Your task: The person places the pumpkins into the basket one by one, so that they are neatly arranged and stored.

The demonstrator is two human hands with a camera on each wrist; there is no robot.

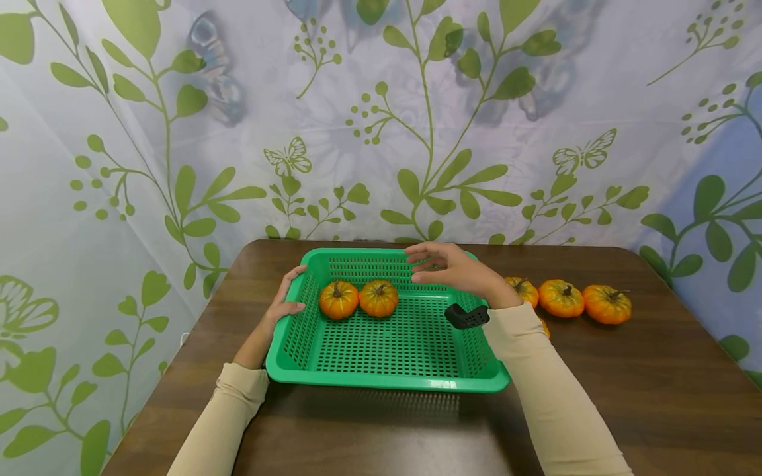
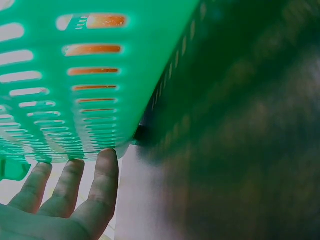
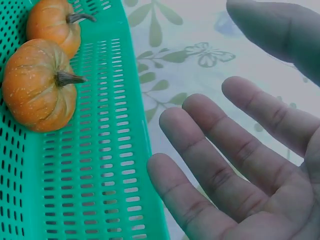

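A green plastic basket [image 1: 387,382] with slotted walls stands on the table. Two small orange pumpkins, a left one [image 1: 338,300] and a right one [image 1: 378,298], sit side by side near its back left corner. At the basket's left side, my left hand [image 1: 280,307] holds the rim, thumb over the edge. In the left wrist view its fingers [image 2: 102,185] touch the slotted outer wall. My right hand [image 1: 449,270] hovers above the basket's back right part, holding nothing. Its fingers are spread and slightly bent in the right wrist view, with the thumb [image 3: 280,30] apart.
To the right of the basket lie several more pumpkins [image 1: 561,298] on the brown wooden table [image 1: 655,370], some partly hidden by the right arm. A black strap piece [image 1: 467,316] is at the right wrist. Behind the table hangs a leaf-patterned cloth [image 1: 357,165].
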